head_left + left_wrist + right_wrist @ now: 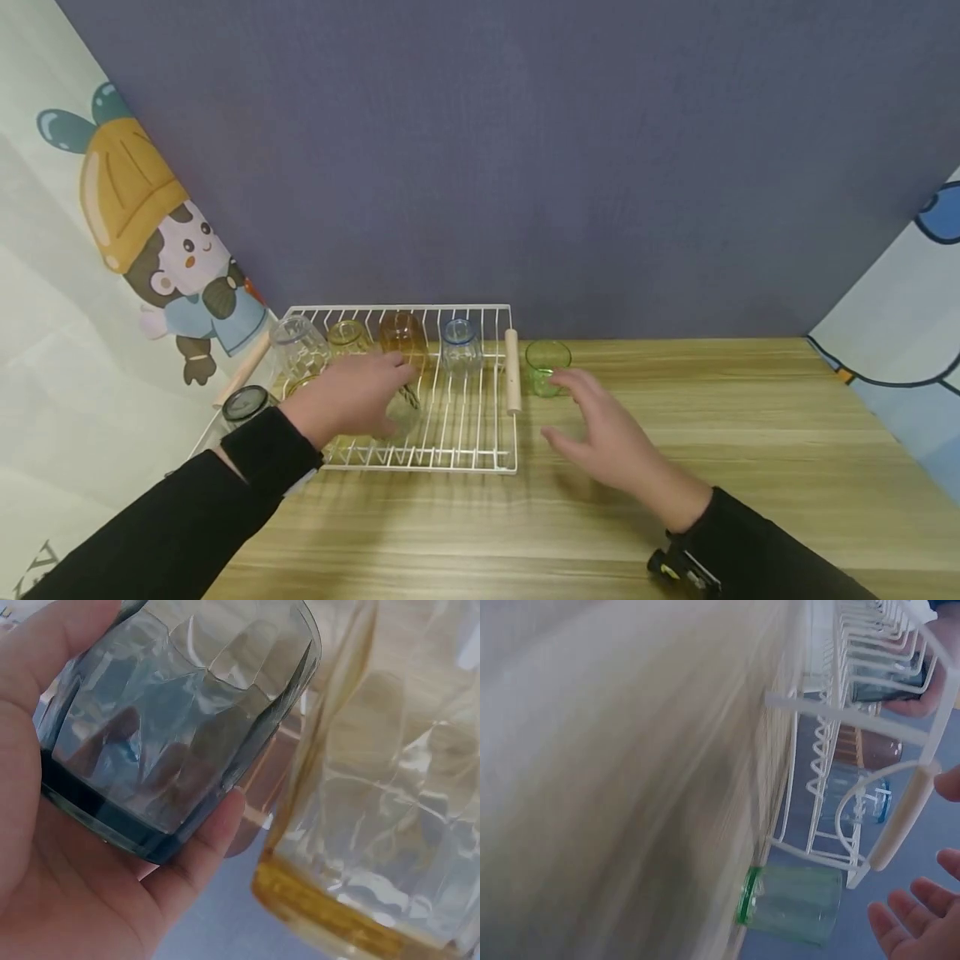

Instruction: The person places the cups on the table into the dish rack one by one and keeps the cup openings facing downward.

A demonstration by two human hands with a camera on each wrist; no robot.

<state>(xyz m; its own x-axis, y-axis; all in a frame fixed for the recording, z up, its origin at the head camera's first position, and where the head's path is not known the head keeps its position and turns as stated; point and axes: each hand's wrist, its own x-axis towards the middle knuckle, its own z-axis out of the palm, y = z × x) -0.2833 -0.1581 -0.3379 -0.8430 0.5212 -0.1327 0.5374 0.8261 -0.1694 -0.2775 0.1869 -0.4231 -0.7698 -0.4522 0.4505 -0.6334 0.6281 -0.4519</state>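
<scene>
My left hand (354,393) is over the white wire rack and grips a bluish-grey tinted glass (165,742) between thumb and fingers. The thick dark base of that glass faces up, and in the head view the hand hides much of it. Close beside it in the left wrist view stands a yellow-tinted glass (360,817). My right hand (609,433) is held above the table to the right of the rack, fingers apart and holding nothing. Nearest to it is a green glass (547,371), upright on the table, just beyond its fingertips; contact cannot be made out.
The wire rack (457,462) has wooden handles, the right one (512,371) beside the green glass. In it stand a clear glass (296,337), a yellow one (348,335), an amber one (401,329), a blue-based one (461,346) and a dark grey one (247,404). A grey-blue panel (525,167) rises behind.
</scene>
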